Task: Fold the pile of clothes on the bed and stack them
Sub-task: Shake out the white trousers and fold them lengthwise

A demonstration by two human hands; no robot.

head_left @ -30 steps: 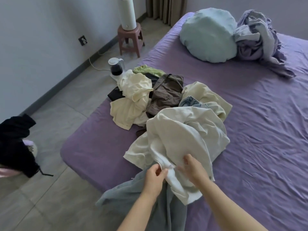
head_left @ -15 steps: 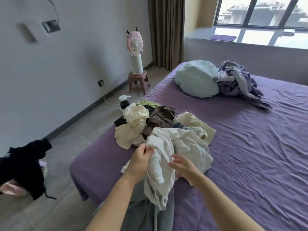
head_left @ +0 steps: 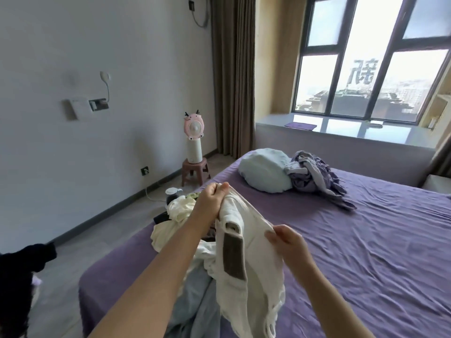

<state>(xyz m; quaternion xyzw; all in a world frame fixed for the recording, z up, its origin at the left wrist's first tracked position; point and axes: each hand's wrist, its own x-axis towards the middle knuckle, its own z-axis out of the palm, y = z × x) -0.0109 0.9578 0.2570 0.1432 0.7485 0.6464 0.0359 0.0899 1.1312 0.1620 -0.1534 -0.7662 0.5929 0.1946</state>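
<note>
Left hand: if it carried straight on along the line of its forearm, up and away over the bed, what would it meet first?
Probably nothing close. The left hand, gripping the white garment, points beyond the clothes pile toward the pink fan and curtain; depth is unclear.

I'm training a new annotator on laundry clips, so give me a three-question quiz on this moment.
1. True or false: the white garment lies flat on the bed.
2. Which hand grips the garment higher: A) left hand B) right hand?
3. Fill in: the pink fan stands on a small ____.

Key: 1 false, it is held up; 2 A; 3 stool.
</note>
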